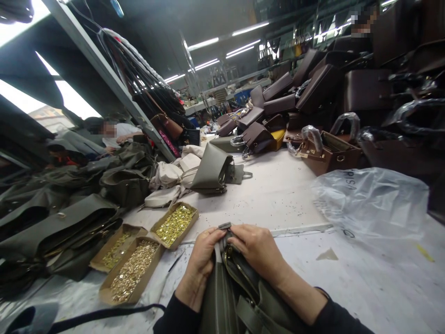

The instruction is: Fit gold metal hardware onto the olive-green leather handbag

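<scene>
Olive bag (217, 297), 6 o'clock. Our left hand (201, 253) and right hand (259, 250) pinch its top beside the small tab (224, 226). Boxes (188, 230) of shiny bits, 9 o'clock.

Three open rectangular cardboard boxes (152, 274) are sitting left on the flat table (271, 192), a crumpled plastic bag (378, 199) lying right

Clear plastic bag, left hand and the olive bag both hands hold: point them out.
Clear plastic bag (377, 199): head view, crumpled middle.
Left hand (202, 250): head view, its middle.
Olive bag (212, 301): head view, side panel.
</scene>
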### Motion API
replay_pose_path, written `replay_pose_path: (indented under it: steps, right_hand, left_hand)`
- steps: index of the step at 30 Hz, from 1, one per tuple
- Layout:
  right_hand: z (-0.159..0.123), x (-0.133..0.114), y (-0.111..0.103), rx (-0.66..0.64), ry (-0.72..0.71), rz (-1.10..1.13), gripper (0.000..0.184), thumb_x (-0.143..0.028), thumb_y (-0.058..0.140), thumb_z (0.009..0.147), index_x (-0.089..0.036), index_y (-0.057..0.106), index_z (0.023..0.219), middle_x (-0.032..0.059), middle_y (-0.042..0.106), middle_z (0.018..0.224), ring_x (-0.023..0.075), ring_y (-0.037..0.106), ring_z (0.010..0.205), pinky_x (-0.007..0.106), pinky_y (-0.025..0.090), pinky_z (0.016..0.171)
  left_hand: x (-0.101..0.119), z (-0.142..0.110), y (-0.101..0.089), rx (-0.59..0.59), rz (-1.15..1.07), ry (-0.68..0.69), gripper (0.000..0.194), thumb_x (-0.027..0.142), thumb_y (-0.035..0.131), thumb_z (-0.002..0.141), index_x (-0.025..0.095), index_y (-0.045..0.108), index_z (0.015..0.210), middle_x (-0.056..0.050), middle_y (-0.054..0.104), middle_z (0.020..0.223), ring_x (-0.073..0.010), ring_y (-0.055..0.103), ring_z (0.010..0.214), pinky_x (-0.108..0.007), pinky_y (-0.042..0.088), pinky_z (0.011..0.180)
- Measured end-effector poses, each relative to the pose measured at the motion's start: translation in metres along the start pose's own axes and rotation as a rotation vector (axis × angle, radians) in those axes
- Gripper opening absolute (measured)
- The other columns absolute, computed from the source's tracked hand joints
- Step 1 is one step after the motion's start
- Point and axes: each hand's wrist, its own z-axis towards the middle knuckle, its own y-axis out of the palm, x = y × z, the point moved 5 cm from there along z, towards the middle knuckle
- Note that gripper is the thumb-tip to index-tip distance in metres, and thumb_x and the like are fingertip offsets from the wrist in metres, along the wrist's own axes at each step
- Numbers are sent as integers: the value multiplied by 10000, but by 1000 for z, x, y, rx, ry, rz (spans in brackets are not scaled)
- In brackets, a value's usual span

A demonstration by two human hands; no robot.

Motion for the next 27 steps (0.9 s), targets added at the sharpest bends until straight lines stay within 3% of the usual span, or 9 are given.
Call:
replay_pose_path:
  steps: [7,11,15,21,24,25,27]
  right_hand:
    - [3,32,14,-152,360,572,139,-317,708,896,-265,834,923,10,810,866,253,747,812,295,512,672]
    - [-1,33,16,-98,425,645,161,-313,728,862,-264,833,973,16,812,926,260,754,862,318,549,746]
    - [-3,24,10,23,299,488,133,-275,723,865,-250,818,954,19,795,914,219,737,838,309,547,785]
    - [0,8,-5,24,67,210,155,-308,602,988,-242,741,974,22,738,986,187,699,884,283,516,793]
    - [20,-33,-19,89,-141,-73,186,-306,541,1025,-240,707,1075,43,709,1052,192,683,891,296,487,768]
    - [29,-54,-16,49,-226,-134,192,-302,529,1030,-243,700,1092,47,704,1052,197,679,890,299,481,756]
    - [47,-99,8,-201,-373,-203,185,-286,527,1028,-243,707,1039,48,706,985,206,679,859,302,482,723]
  left_hand:
    - [-10,2,-1,-86,-74,-101,303,227,893,591,70,744,803,-83,743,687,-159,665,579,-243,512,584]
    - [-18,5,-2,-130,-124,-132,359,247,902,591,75,728,855,-84,737,713,-164,670,602,-255,517,611]
    - [-19,4,-2,-115,-109,-39,355,273,907,594,127,673,817,-33,713,725,-132,637,611,-227,477,609]
    - [-19,-1,-6,0,-75,99,267,218,859,578,136,632,690,21,605,605,-97,518,553,-210,386,550]
    - [-17,-3,-7,40,-66,159,221,202,853,562,133,666,659,12,586,587,-122,507,554,-241,384,544]
    - [-17,-3,-7,64,-66,193,215,209,860,563,135,683,660,-7,610,616,-147,537,591,-259,408,566]
    - [-15,-4,-9,186,-73,299,205,259,862,603,147,714,690,-54,660,704,-212,600,713,-303,458,639]
